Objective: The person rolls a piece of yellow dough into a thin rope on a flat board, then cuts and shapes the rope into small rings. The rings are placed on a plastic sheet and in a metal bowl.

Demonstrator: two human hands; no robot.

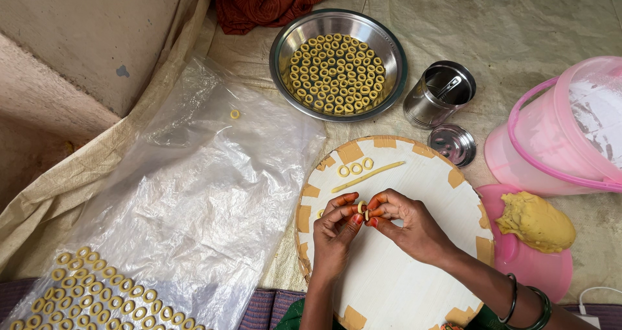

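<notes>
My left hand [334, 229] and my right hand [405, 223] meet over a round white board [395, 278] with tan tape patches on its rim. Between the fingertips of both hands is a small piece of yellow dough [361, 207], pinched and bent. Just beyond my hands on the board lie a thin rolled dough strip [368, 176] and three small dough rings [356, 167]. A lump of yellow dough [536, 221] rests on a pink lid [518, 259] to the right.
A steel bowl [285, 41] holds several dough rings. A steel tin [439, 95], its lid [453, 144] and a pink bucket [557, 135] stand at right. A clear plastic sheet [194, 194] at left carries several rings [97, 297] and one stray ring [234, 114]. Red cloth [265, 2] lies behind.
</notes>
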